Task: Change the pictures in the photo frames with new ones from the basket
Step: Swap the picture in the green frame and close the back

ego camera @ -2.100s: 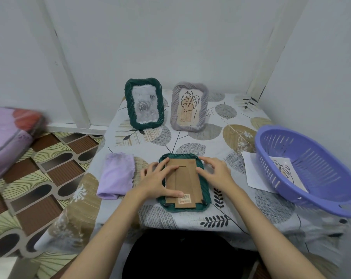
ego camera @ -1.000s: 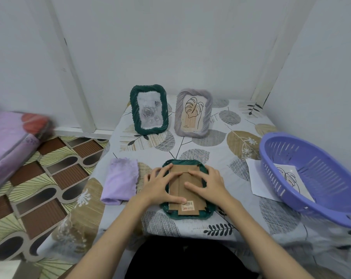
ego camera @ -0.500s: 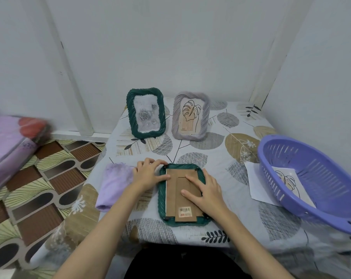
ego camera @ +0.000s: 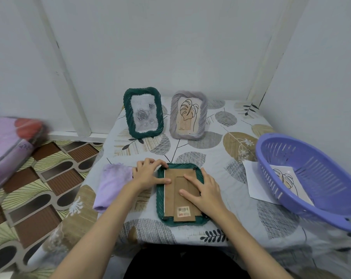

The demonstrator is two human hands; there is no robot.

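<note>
Green face-down frame [ego camera: 160,200], picture hidden, left hand [ego camera: 148,174] gripping corner, right hand [ego camera: 205,191] flat

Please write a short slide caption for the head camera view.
Both hands, left and right, work on the cardboard back of a face-down green photo frame.

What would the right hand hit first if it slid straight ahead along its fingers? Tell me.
Its fingers point up-left across the cardboard backing. The right hand would probably meet the left hand's thumb first, at the face-down green frame's left edge.
</note>
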